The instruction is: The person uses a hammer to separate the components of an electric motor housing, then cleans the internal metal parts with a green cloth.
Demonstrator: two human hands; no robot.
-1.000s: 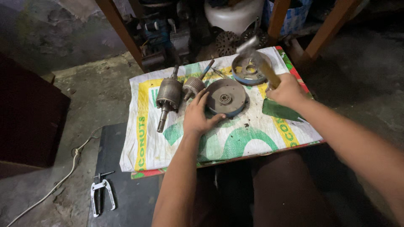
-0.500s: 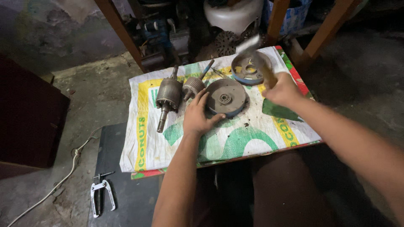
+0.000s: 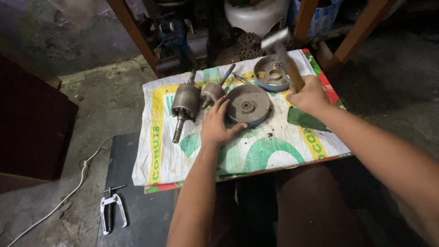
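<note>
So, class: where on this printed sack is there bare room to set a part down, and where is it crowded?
The sack is bare along its near edge, below the left hand and the round cover, and down its left strip beside the rotor. The far half is crowded: rotor, cover, ring-shaped housing, and the right hand with the hammer.

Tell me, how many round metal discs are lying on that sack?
2. One grey disc lies mid-sack, steadied by the left hand; a ring-shaped cover lies at the far edge, behind the hammer. Others could be hidden.
</note>
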